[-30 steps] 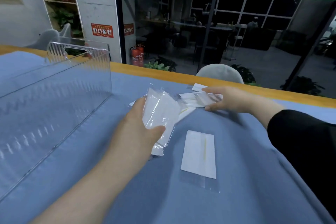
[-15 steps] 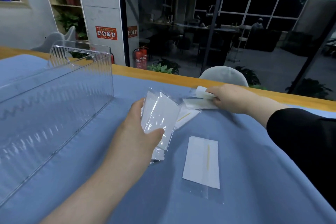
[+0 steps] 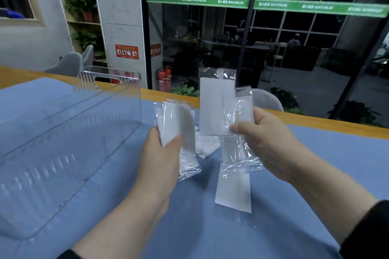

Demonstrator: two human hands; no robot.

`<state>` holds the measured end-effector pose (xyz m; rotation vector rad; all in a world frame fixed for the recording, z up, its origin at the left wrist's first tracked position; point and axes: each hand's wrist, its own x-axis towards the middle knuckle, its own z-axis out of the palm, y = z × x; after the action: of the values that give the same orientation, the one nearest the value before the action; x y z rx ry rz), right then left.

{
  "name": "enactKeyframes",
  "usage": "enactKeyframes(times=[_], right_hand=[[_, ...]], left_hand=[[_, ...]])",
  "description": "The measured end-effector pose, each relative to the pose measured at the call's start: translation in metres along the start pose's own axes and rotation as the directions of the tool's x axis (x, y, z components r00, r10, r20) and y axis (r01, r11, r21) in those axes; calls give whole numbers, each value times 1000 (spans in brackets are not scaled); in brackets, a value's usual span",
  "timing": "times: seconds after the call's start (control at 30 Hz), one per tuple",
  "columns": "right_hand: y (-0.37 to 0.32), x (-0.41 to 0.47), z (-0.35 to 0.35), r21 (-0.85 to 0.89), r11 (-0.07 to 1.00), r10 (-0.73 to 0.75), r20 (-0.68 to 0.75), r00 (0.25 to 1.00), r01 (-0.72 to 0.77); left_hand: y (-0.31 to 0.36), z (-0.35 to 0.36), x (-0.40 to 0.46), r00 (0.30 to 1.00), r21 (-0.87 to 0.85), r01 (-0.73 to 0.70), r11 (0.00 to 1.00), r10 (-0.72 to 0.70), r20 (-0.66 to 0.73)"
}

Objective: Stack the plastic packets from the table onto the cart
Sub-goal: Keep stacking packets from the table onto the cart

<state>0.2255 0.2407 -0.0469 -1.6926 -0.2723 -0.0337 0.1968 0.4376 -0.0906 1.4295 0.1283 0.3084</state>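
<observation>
The person is in the gathering step: both hands hold plastic packets lifted off the blue tablecloth (image 3: 315, 164), none yet set down in any container. The left hand (image 3: 162, 153) grips a small stack of packets (image 3: 179, 130), thumb across the front and fingers curled behind. The right hand (image 3: 267, 143) pinches a second bunch of packets (image 3: 219, 111) upright, thumb pressed on the crinkled clear film, the other fingers wrapped behind it. Each packet is a clear sleeve with a white card inside.

Two more lots remain on the cloth: one flat packet (image 3: 233, 191) just below the right hand, and a few loose packets (image 3: 207, 145) between the two hands.

No cart is plainly visible; a clear plastic bin (image 3: 69, 132) stands on the cloth to the left, close to the left hand, and may be the destination. The next move probably calls for joining the two handfuls into one squared stack, or picking up the leftovers; the slick film could let the packets slide apart.

Readable writing: a green band (image 3: 252, 3) on the glass repeats "MAXIMUM" beside characters too small to read. A red notice (image 3: 127, 51) on the pillar is illegible, as are the labels on the fire extinguishers (image 3: 165, 79) behind the table.
</observation>
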Motion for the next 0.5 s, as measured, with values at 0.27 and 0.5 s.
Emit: enactKeyframes(times=[0.27,0.5], right_hand=[[12,-26,40,-374,927,33,29,999,-20],[9,-24,31,-92,995,-55,-303,951,28]], left_hand=[[4,3,-11,988,-95,97,991,-84,129],[-2,-6,-1,992,-181,115,977,-123,-35]])
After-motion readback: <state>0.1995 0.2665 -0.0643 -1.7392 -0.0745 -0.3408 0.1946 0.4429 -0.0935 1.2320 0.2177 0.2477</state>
